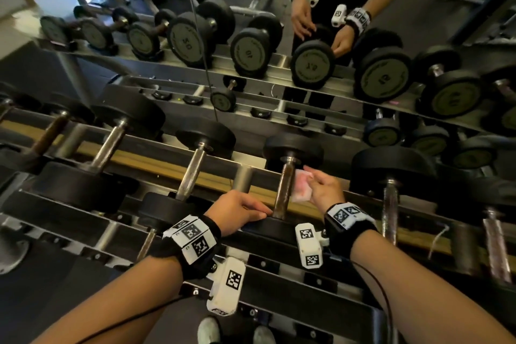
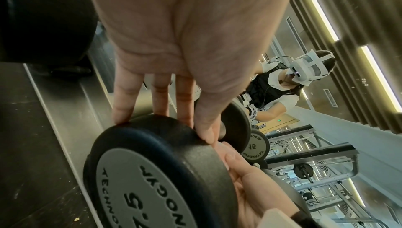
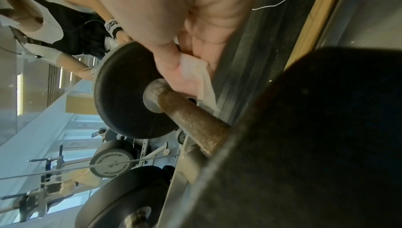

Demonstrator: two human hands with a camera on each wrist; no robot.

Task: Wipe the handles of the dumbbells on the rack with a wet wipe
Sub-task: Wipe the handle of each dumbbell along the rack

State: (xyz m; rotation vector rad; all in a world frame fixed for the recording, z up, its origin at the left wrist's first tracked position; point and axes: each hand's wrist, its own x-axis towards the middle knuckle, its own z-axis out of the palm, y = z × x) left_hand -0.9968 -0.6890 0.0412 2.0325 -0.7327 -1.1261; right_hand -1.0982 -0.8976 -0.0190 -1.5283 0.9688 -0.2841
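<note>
Left hand [image 1: 240, 211] fingers straight on dumbbell head [image 2: 156, 159]; right hand [image 1: 325, 187] pinching wet wipe [image 1: 303, 186] beside rusty handle [image 1: 284, 190].

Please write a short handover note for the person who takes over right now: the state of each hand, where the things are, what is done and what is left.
Left hand: fingers straight, resting on the near weight of the dumbbell marked 7.5, steadying it on the rack.
Right hand: pinches the wet wipe, which is beside the right side of this dumbbell's rusty handle, near its far end.
Done: cannot tell from the pictures which handles are already wiped.
Left: probably finish this handle, then check the neighbouring handles on the rack.
</note>
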